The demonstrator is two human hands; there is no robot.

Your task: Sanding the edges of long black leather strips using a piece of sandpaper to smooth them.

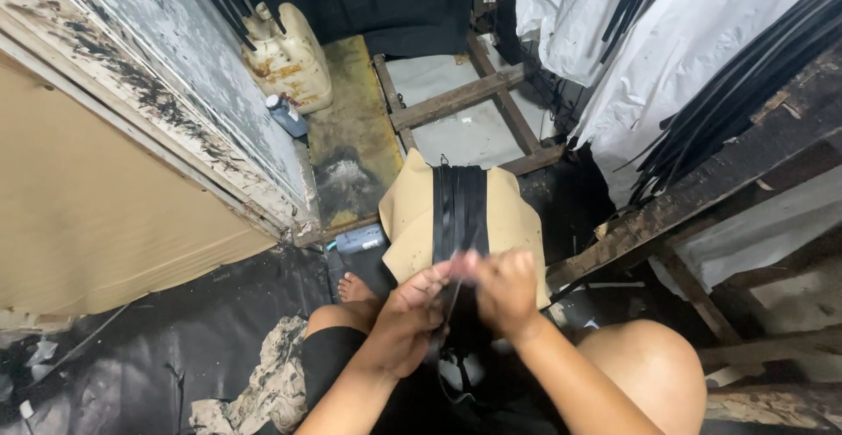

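Head view, I see my left hand point(410, 312) and right hand point(504, 288) meeting near centre, fingers of both pinching a thin black strip point(453, 299), more black strips point(460, 207) lying on a tan board point(513, 220) just beyond, stained white jug point(289, 56) far left.

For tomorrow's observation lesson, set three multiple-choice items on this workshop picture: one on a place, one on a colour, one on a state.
1. Where does the stained white jerrycan stand?
A. against the peeling wall, top left
B. on the person's knee
C. on the white plastic sheeting

2. What colour is the board under the black strips?
A. red
B. tan
C. green

3. What are the left hand and right hand doing?
A. resting flat on the floor
B. hanging apart, empty
C. pinching the black strips together

Answers: 1 A, it leans by the wall; 2 B, tan shows either side; 3 C, fingertips meet on the strips.
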